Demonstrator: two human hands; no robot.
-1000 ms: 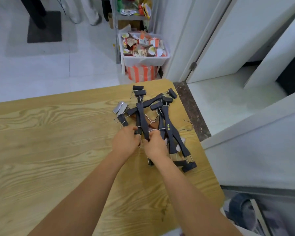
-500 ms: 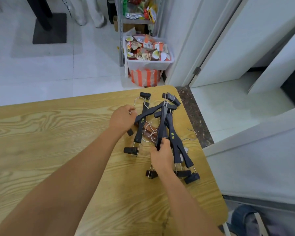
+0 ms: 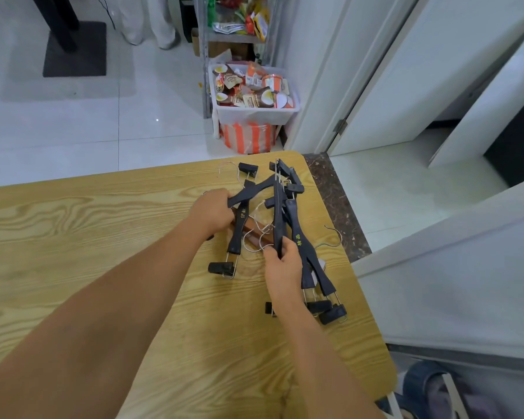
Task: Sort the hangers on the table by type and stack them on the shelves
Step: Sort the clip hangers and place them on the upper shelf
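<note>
Wooden table (image 3: 103, 237) stands on glossy white floor tiles (image 3: 73, 131).

Brown hanger (image 3: 252, 233) mostly hidden under black hangers (image 3: 302, 247)

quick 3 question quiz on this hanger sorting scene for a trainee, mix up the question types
1. True or false: the left hand lies flat and empty on the light wooden table.
2. The right hand grips: A) a black wooden clip hanger; B) a striped bag; C) nothing.
3. Toward which side of the table, the person's left or right, does the hanger pile sit?

Key: 1 false, it grips another black hanger; 2 A; 3 right.
</note>
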